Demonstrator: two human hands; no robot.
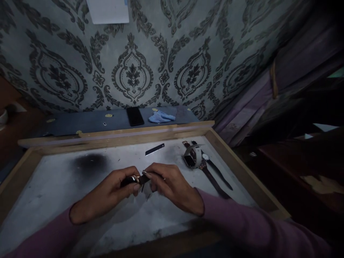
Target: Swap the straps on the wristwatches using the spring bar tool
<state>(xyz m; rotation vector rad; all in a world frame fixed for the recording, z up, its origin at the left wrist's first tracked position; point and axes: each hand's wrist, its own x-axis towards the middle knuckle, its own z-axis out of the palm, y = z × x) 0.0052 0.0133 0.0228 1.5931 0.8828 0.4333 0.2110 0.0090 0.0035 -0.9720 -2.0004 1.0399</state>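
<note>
Near the middle of the wooden-framed tray [120, 142], my left hand [114, 188] pinches a dark wristwatch [130, 180] with a gold-toned edge between thumb and fingers. The fingers of my right hand [170, 184] close on the watch's dark strap [144, 179], right beside the case. A small shiny bit shows at my right fingertips, too small to name. Beyond the hands a dark flat blade [154, 149] lies on the pale tray bottom. Several other watches lie together on the right, among them one with a light strap and dark square face [189, 161] and one with a white dial [205, 157].
Behind the tray, a blue-grey cloth-covered ledge [94, 120] bears a black phone [135, 116] and a crumpled blue cloth [161, 116]. The tray's raised wooden rims surround the work area. A patterned wall rises behind, with a purple curtain [249, 89] at right.
</note>
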